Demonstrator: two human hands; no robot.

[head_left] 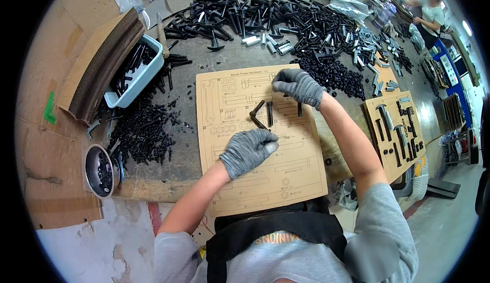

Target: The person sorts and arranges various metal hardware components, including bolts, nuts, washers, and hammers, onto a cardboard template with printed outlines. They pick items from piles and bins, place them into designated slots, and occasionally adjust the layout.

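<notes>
A brown cardboard sheet point(255, 181) with printed outlines of hardware lies in front of me, overhanging the table's near edge. My left hand point(248, 152), in a grey knit glove, is over its middle with thumb and fingers pinched together; what they hold, if anything, is hidden. Just beyond those fingertips lie black bent, L-shaped pieces point(259, 115) and a straight black bolt point(270, 113). My right hand point(300, 87), gloved alike, is closed over the sheet's upper right. Below its palm shows a black rod-like piece point(299, 110); I cannot tell whether the hand touches it.
Heaped black bolts point(245, 15), silver sleeves point(283, 47) and black nuts point(326, 73) cover the far table. Leftward are a blue bin point(135, 91), small screws point(148, 135) and a metal bowl point(99, 170). Rightward stands another hardware-covered card point(393, 135). A co-worker point(431, 20) is beyond.
</notes>
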